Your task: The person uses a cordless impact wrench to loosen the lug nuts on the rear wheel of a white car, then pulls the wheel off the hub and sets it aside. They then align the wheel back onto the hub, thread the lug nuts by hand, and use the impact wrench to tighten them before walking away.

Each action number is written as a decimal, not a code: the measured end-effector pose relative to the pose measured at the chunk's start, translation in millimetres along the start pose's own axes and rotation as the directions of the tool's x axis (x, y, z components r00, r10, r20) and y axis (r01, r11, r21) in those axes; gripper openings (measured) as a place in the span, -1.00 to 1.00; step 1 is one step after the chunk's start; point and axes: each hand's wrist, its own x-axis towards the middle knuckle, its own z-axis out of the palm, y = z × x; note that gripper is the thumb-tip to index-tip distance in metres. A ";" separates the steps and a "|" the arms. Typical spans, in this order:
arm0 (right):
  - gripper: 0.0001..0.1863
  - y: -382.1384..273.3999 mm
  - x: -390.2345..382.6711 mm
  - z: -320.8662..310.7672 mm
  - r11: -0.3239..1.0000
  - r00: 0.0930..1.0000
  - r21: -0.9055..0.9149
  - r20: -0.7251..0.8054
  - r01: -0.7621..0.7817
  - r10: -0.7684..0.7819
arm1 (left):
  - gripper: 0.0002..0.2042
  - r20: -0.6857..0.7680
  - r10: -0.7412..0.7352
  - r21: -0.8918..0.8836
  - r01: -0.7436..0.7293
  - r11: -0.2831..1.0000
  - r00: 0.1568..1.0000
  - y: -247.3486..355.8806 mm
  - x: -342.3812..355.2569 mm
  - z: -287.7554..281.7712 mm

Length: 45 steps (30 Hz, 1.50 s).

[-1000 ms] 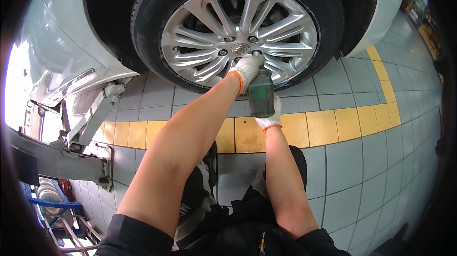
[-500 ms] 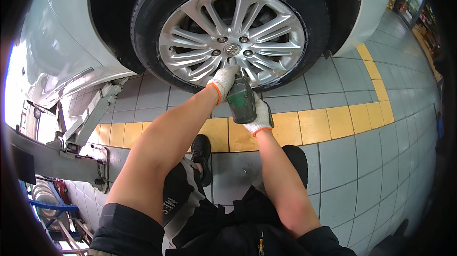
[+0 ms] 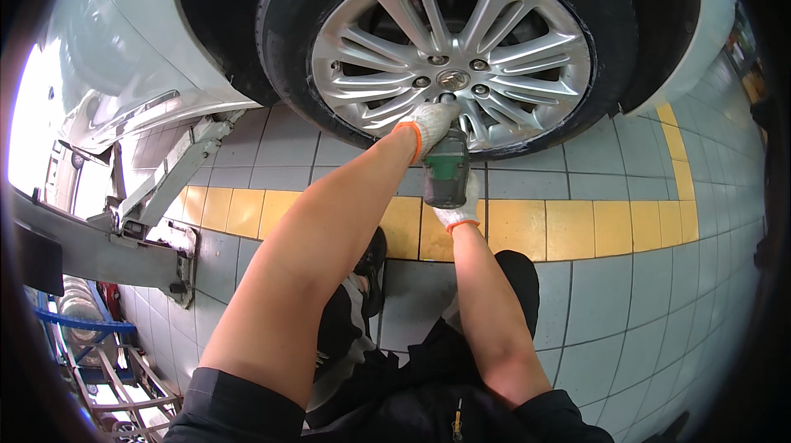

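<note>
A silver multi-spoke alloy wheel (image 3: 535, 56) with a black tire (image 3: 284, 64) fills the top middle. Several lug nuts (image 3: 480, 90) ring its centre cap (image 3: 452, 80). Just below the cap, the socket (image 3: 447, 99) of a green and dark grey impact wrench (image 3: 447, 169) meets the wheel at the lowest lug position; the nut there is hidden. My left hand (image 3: 432, 123), in a white knit glove with an orange cuff, is closed around the wrench's front end. Behind and under its body, my similarly gloved right hand (image 3: 461, 210) grips the tool, its fingers mostly hidden.
The white car's body panel (image 3: 132, 39) is at upper left. A grey lift arm (image 3: 177, 163) reaches beneath it, joined to a thicker beam (image 3: 107, 266). A metal rack with wheels (image 3: 78, 307) stands lower left. Yellow tiles (image 3: 519, 229) cross the grey tiled floor (image 3: 651, 295).
The wheel and car have shifted rightward and look larger in view. Both hands and the wrench shift right with them, and the wrench hangs straighter. Its socket stays at the lowest lug position.
</note>
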 end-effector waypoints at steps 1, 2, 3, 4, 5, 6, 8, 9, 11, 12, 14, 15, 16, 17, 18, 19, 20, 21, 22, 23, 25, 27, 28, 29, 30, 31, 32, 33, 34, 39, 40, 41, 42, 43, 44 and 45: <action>-0.67 0.1 1.0 -0.3 0.997 1.000 -0.074 -0.010 -0.001 0.000 | -0.68 -0.005 -0.011 0.019 0.011 1.000 1.000 1.3 0.3 -0.3; -0.67 1.0 2.1 -0.2 0.988 0.999 -0.152 -0.004 0.035 -0.036 | -0.69 -0.001 -0.015 -0.002 0.015 1.000 1.000 1.9 0.2 -0.1; -0.66 1.5 3.1 0.8 0.982 0.998 -0.185 -0.053 0.035 -0.046 | -0.70 0.011 -0.015 -0.023 0.016 1.000 1.000 4.8 1.4 -0.7; -0.66 2.5 2.8 1.8 0.971 0.997 -0.225 0.036 0.077 -0.071 | -0.70 0.032 -0.027 -0.039 0.028 0.999 0.999 5.8 1.4 0.5; -0.66 3.4 2.3 3.5 0.966 0.996 -0.244 0.041 0.082 -0.075 | -0.69 0.039 -0.011 -0.014 0.012 1.000 0.999 5.9 0.7 0.5; -0.65 3.3 -0.8 4.9 0.952 0.996 -0.293 0.002 0.088 -0.091 | -0.69 0.066 -0.003 0.008 0.003 1.000 0.998 6.0 -0.1 0.1; -0.64 2.1 -9.8 8.4 1.000 1.000 0.010 -0.012 -0.004 0.004 | -0.70 0.072 0.030 -0.044 -0.027 0.999 0.997 1.9 -5.7 0.4; -0.64 1.0 -17.6 10.0 1.000 0.998 -0.021 -0.066 0.001 -0.002 | -0.70 0.096 0.016 -0.085 -0.008 0.996 0.995 -2.2 -10.6 -1.1; -0.65 1.5 -33.6 13.2 0.990 0.998 -0.138 -0.062 0.005 -0.013 | -0.71 0.139 -0.029 -0.163 0.052 0.985 0.990 -14.7 -24.2 -7.3; -0.66 1.9 -34.9 16.6 0.918 0.997 -0.390 0.027 0.074 -0.069 | -0.70 0.129 -0.007 -0.212 0.035 0.977 0.992 -19.2 -30.6 -12.9; -0.68 5.8 -34.4 24.1 0.640 0.987 -0.758 0.032 0.125 -0.154 | -0.70 0.092 -0.014 -0.297 0.041 0.954 0.996 -22.7 -40.0 -26.3; -0.68 9.1 -29.4 29.1 0.374 0.969 -0.911 0.089 0.173 -0.231 | -0.70 0.113 0.002 -0.380 0.041 0.924 0.994 -20.5 -42.0 -32.8; -0.69 12.3 -23.1 34.5 0.224 0.951 -0.951 0.147 0.211 -0.273 | -0.70 0.138 0.010 -0.465 0.056 0.883 0.990 -17.6 -43.4 -38.3; -0.69 17.1 -16.8 40.1 0.156 0.939 -0.959 0.183 0.236 -0.292 | -0.69 0.121 0.027 -0.424 0.027 0.905 0.992 -11.1 -42.9 -45.0; -0.69 21.2 -10.1 45.8 0.700 0.986 -0.696 0.080 0.161 -0.147 | -0.69 0.156 0.080 -0.456 -0.001 0.890 0.985 -5.1 -42.2 -48.3; -0.68 25.6 -4.0 51.5 0.998 0.998 -0.033 0.010 -0.060 0.060 | -0.69 0.137 0.064 -0.437 0.002 0.899 0.989 1.3 -41.2 -50.0; -0.66 30.7 0.4 56.6 0.999 0.998 -0.014 0.030 -0.048 0.048 | -0.70 0.125 0.042 -0.421 0.015 0.907 0.991 7.8 -40.5 -51.9; -0.64 35.8 2.0 60.1 0.999 0.998 0.007 0.039 -0.041 0.041 | -0.70 0.083 0.041 -0.340 -0.010 0.941 0.996 13.1 -40.6 -53.3; -0.63 40.9 3.3 63.0 0.999 0.998 0.018 -0.037 -0.051 0.052 | -0.71 0.051 0.015 -0.255 -0.001 0.967 0.999 19.3 -40.3 -55.3; -0.62 45.3 6.3 65.4 0.992 0.998 0.108 0.022 -0.062 0.060 | -0.71 0.013 -0.001 -0.168 0.003 0.986 1.000 25.5 -39.4 -56.4; -0.61 50.8 6.3 64.3 0.997 0.994 0.073 0.106 -0.038 0.031 | -0.74 -0.028 -0.012 -0.090 0.010 0.996 1.000 31.5 -39.0 -56.2; -0.61 54.2 6.2 59.2 0.997 0.992 0.060 0.115 -0.051 0.044 | -0.72 -0.042 -0.038 -0.045 0.036 0.998 0.998 33.1 -37.9 -55.8; -0.61 55.2 7.7 56.4 0.995 0.994 0.066 0.093 -0.069 0.063 | -0.71 -0.001 -0.036 -0.114 0.036 0.993 0.999 33.3 -36.6 -56.4; -0.61 55.7 8.7 53.4 0.994 0.995 0.074 0.060 -0.078 0.073 | -0.71 0.039 -0.055 -0.182 0.061 0.981 0.998 32.8 -34.8 -56.6; -0.61 55.8 9.2 50.7 0.995 0.994 0.053 0.074 -0.080 0.076 | -0.70 0.088 -0.070 -0.256 0.090 0.963 0.994 31.2 -33.2 -56.9; -0.61 56.2 10.5 49.4 0.997 0.994 0.033 0.082 -0.074 0.071 | -0.70 0.125 -0.081 -0.281 0.114 0.953 0.989 29.7 -31.6 -58.5; -0.60 55.2 10.5 48.2 0.997 0.997 0.005 0.025 -0.078 0.078 | -0.70 0.147 -0.059 -0.300 0.101 0.948 0.987 27.8 -29.9 -59.5; -0.60 54.8 10.0 48.5 0.998 0.993 -0.029 0.103 -0.047 0.050 | -0.70 0.167 -0.042 -0.324 0.095 0.941 0.985 26.2 -28.4 -61.2; -0.60 53.7 9.5 49.9 0.997 0.992 -0.069 0.122 -0.024 0.032 | -0.70 0.201 -0.024 -0.349 0.094 0.932 0.979 24.8 -27.1 -62.1; -0.63 40.0 -5.8 67.0 0.971 0.988 0.185 0.062 -0.153 0.144 | -0.67 0.174 0.032 -0.359 0.033 0.933 0.984 16.6 -33.6 -59.0; -0.67 39.9 -13.3 69.5 1.000 1.000 -0.021 -0.016 -0.023 0.023 | -0.70 0.171 0.036 -0.391 0.034 0.920 0.985 13.7 -38.0 -55.4; -0.68 33.9 -18.1 72.0 0.962 0.997 -0.261 -0.002 0.077 -0.081 | -0.69 0.189 0.073 -0.362 0.000 0.932 0.979 11.1 -43.7 -53.7; -0.69 29.4 -22.3 74.9 0.869 0.987 -0.470 0.028 0.152 -0.157 | -0.69 0.200 0.056 -0.333 0.014 0.943 0.978 11.9 -48.2 -51.9; -0.69 24.2 -25.4 77.8 0.727 0.973 -0.653 0.074 0.212 -0.217 | -0.68 0.216 0.092 -0.379 -0.003 0.926 0.972 14.2 -51.8 -48.9; -0.69 21.1 -27.5 81.4 0.543 0.957 -0.799 0.132 0.258 -0.259 | -0.67 0.210 0.091 -0.422 0.007 0.907 0.973 17.5 -55.8 -47.6; -0.69 17.2 -27.0 85.7 0.406 0.948 -0.872 0.175 0.275 -0.265 | -0.66 0.204 0.091 -0.472 0.016 0.881 0.975 22.2 -58.8 -46.5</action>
